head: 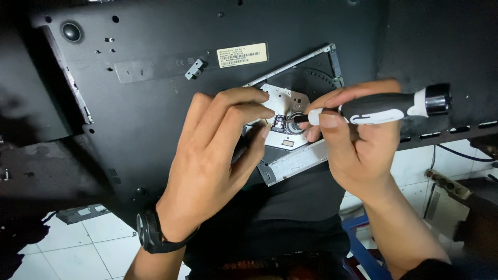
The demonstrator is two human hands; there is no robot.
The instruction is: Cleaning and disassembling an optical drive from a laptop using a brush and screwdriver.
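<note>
Two hands on optical drive inside black laptop base, right with screwdriver.

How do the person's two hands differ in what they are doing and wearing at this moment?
The right hand grips a black-and-white screwdriver, its tip at the silver optical drive; the left hand holds no tool, its fingertips pressing on that drive. The left wrist wears a black watch; the right wrist is bare. Both hands are bare and meet over the drive set in the black laptop base.
</note>
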